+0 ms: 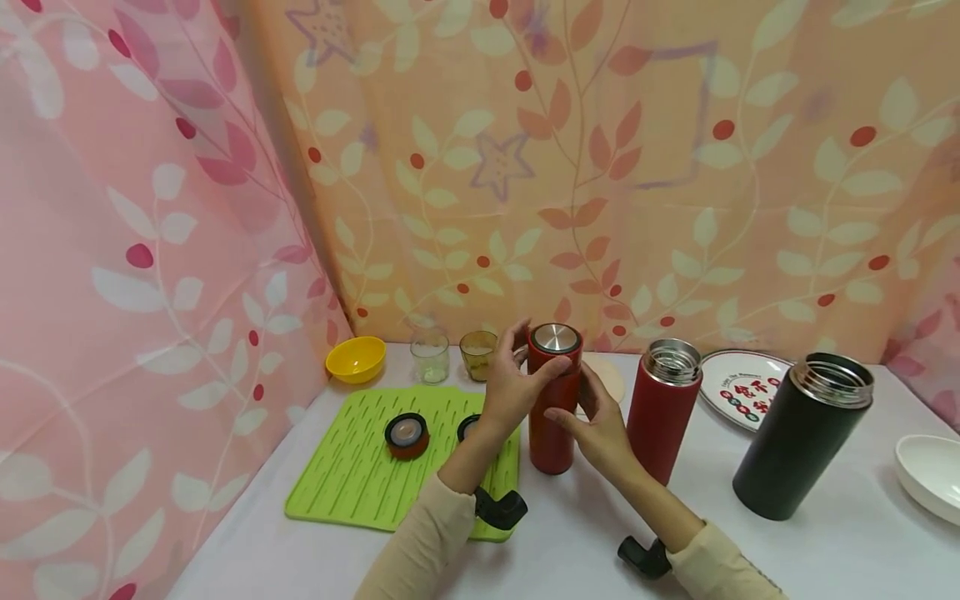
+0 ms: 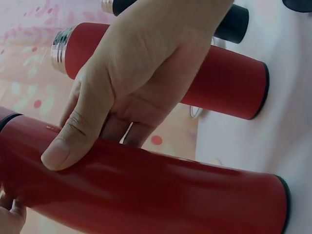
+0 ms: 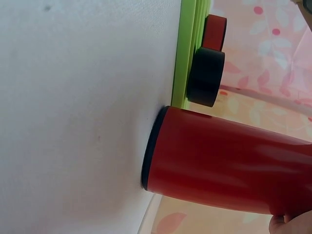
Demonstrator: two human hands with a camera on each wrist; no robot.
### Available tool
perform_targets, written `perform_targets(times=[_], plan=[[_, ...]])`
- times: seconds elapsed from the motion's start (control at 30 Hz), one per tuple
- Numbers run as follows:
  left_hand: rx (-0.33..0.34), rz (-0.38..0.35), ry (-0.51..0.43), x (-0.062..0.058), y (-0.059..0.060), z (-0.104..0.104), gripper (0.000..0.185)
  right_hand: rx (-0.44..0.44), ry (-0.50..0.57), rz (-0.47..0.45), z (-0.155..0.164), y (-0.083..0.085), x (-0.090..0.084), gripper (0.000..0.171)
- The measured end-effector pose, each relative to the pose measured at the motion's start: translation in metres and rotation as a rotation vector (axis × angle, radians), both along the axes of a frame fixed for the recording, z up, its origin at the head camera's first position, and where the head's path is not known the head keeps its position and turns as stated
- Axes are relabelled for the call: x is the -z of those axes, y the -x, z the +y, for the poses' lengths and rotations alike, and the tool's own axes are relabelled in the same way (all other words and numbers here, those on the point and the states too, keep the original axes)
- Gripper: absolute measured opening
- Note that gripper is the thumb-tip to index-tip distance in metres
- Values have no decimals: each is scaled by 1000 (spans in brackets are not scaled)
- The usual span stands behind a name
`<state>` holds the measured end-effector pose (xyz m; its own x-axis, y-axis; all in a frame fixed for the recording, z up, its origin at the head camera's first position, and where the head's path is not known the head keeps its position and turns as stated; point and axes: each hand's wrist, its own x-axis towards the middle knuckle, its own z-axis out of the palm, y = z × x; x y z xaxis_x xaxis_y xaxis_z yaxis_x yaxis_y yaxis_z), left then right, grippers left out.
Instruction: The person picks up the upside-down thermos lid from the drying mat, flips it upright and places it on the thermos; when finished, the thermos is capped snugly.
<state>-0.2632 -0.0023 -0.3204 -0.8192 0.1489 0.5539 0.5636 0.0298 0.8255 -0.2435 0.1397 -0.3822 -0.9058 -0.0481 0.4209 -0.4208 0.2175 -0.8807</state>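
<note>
A red thermos (image 1: 552, 433) with a silver-topped lid (image 1: 557, 337) stands upright on the white table. My left hand (image 1: 513, 392) grips it round the top at the lid, thumb across the front. Lower down, my right hand (image 1: 603, 429) holds the body from the right side; the left wrist view shows that thumb lying along the red wall. In the right wrist view the thermos's black-rimmed base (image 3: 155, 148) meets the table. Just right of the hands is a second red thermos (image 1: 663, 417), lidless, its steel neck bare.
On the green draining mat (image 1: 337, 492) lie a red cap (image 1: 407, 437) and a black cap (image 3: 207, 78). A lidless black thermos (image 1: 802, 442), a printed plate (image 1: 720, 367) and a white bowl (image 1: 930, 475) are rightward. Behind the mat stand a yellow bowl (image 1: 356, 360) and two glasses (image 1: 431, 358).
</note>
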Motion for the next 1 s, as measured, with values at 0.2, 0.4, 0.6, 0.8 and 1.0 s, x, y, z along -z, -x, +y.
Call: perform_targets(times=[0.2, 0.4, 0.6, 0.8, 1.0], plan=[[9, -51, -73, -1, 0, 1, 66, -3, 2, 4, -1, 0, 1, 77], [114, -54, -102, -9, -9, -6, 52, -3, 7, 21, -1, 1, 0, 78], [146, -48, -88, -17, -20, -8, 53, -4, 9, 11, -1, 0, 0, 79], [8, -58, -26, -20, -19, 0, 69, 7, 5, -1, -1, 0, 0, 77], [2, -48, -58, -2, -2, 1, 63, 9, 12, -21, 0, -1, -2, 77]])
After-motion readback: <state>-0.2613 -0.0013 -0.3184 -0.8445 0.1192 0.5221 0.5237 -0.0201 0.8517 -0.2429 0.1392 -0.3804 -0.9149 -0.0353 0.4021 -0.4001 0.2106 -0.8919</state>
